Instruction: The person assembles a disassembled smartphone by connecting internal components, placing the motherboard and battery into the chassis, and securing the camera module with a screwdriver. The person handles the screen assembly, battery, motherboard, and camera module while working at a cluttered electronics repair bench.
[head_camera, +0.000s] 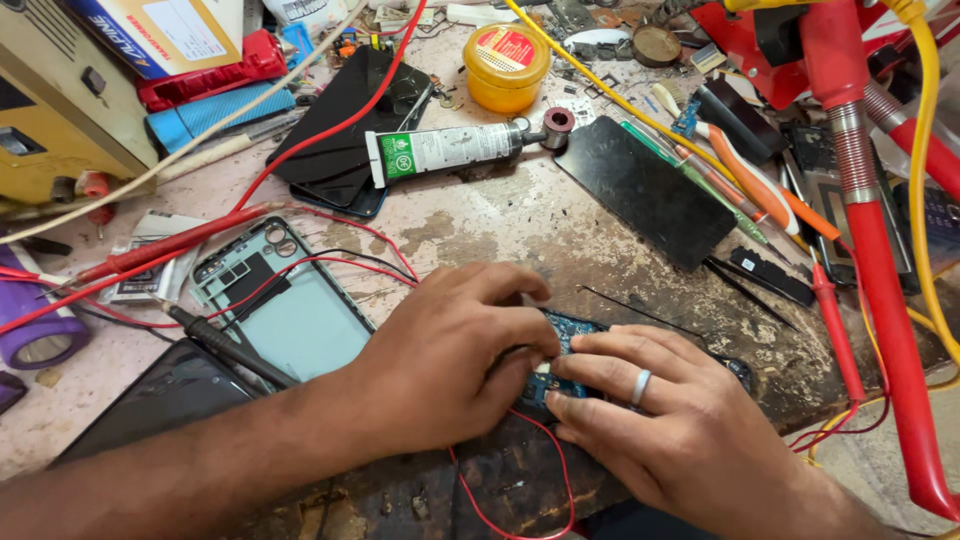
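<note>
A small blue circuit board (568, 336) lies on the worn workbench (480, 230) near its front edge, mostly covered by my hands. My left hand (450, 360) curls over its left side, fingertips pinching at the board. My right hand (650, 420), with a pale ring on one finger, presses on it from the right. A thin red wire (520, 480) runs from under my hands toward the bench's front edge.
A pale blue phone back frame (290, 310) and black probe (220, 345) lie to the left. Behind are a dark phone (350, 130), a glue tube (450, 148), a yellow jar (506, 66) and a black panel (645, 190). Tools and a red stand (880, 260) crowd the right.
</note>
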